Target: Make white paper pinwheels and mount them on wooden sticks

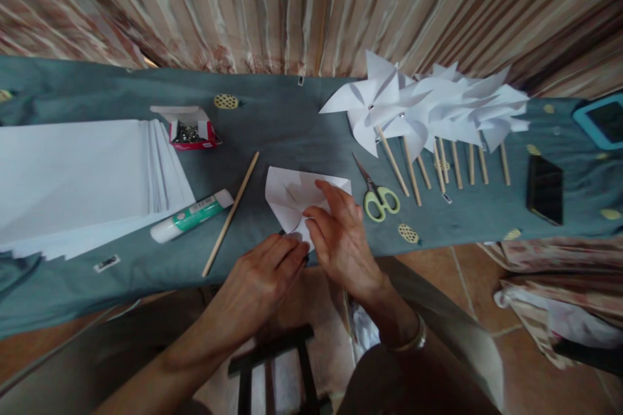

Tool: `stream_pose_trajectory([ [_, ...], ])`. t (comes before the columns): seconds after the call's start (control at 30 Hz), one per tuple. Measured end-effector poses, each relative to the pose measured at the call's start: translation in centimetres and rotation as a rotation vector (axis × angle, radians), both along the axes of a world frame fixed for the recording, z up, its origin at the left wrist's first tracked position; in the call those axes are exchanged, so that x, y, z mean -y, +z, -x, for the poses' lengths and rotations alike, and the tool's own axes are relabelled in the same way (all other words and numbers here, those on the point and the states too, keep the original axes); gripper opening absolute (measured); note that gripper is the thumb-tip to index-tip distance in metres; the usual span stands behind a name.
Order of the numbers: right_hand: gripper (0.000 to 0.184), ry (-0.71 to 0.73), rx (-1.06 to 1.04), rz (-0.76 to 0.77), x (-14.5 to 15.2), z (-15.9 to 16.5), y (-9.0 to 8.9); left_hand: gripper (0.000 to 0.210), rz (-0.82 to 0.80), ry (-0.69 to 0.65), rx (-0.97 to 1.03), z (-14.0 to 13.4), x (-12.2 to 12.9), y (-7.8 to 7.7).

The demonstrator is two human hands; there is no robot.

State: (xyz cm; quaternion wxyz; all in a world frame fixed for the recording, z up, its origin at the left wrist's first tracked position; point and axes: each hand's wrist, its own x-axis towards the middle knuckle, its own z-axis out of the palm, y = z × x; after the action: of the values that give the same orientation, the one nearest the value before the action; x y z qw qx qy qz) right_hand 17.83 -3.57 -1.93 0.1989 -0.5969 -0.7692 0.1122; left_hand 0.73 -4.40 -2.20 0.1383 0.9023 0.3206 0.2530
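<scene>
A white paper sheet (287,189) with folded or cut corners lies at the table's near edge, between my hands. My left hand (270,266) is closed on its near corner, fingers pressed together. Over the sheet's right side, my right hand (341,233) rests with thumb and fingers apart, touching the paper. Left of the sheet lies a bare wooden stick (231,214). Scissors (374,194) with pale green handles lie just to the right. Beyond them are several finished white paper pinwheels (372,104) on wooden sticks, overlapping in a row.
A stack of white paper (73,181) covers the table's left part, beside a glue stick (192,215). An open red box (192,133) holds small metal pieces. At the right lie a black phone (545,189) and a blue-framed device (603,120). Curtains (272,6) hang behind.
</scene>
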Motion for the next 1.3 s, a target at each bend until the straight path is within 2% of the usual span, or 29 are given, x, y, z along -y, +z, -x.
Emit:
stream_pose_trajectory([
  [0.3, 0.015, -0.039, 0.014, 0.000, -1.1, 0.0, 0.3, 0.018, -0.021, 0.010, -0.011, 0.0, -0.1, 0.1],
  [0.43, 0.013, -0.029, -0.034, 0.053, -1.9, -0.2, 0.1, 0.018, -0.024, 0.016, -0.015, -0.2, -0.2, 0.0],
  [0.63, 0.006, -0.022, -0.046, 0.131, -2.9, -0.2, 0.8, 0.019, -0.026, 0.023, -0.028, -0.2, -0.2, 0.0],
  [0.7, 0.015, -0.049, -0.042, 0.166, -3.3, -0.4, 0.9, 0.019, -0.027, 0.027, -0.034, -0.1, -0.2, -0.1],
  [0.8, 0.042, -0.077, -0.027, 0.233, -4.3, -0.9, 0.9, 0.018, -0.028, 0.027, -0.050, -0.1, -0.2, -0.1],
  [0.87, 0.063, -0.059, -0.020, 0.282, -5.1, -1.0, 0.7, 0.019, -0.025, 0.023, -0.051, -0.1, -0.2, 0.0],
  [0.97, 0.080, -0.026, 0.006, 0.313, -6.1, -0.9, 0.4, 0.019, 0.017, 0.016, -0.064, 0.0, -0.2, 0.1],
  [1.07, 0.085, 0.007, 0.018, 0.286, -6.4, -0.6, 0.2, 0.019, 0.060, 0.018, -0.092, 0.0, -0.2, 0.0],
  [1.17, 0.082, 0.023, -0.019, 0.262, -6.0, -1.1, -0.1, 0.018, 0.037, 0.024, -0.095, 0.0, -0.2, -0.2],
  [1.3, 0.063, 0.048, -0.163, 0.207, -5.7, -2.8, -0.4, 0.016, -0.022, 0.035, -0.082, -0.1, -0.2, -0.4],
])
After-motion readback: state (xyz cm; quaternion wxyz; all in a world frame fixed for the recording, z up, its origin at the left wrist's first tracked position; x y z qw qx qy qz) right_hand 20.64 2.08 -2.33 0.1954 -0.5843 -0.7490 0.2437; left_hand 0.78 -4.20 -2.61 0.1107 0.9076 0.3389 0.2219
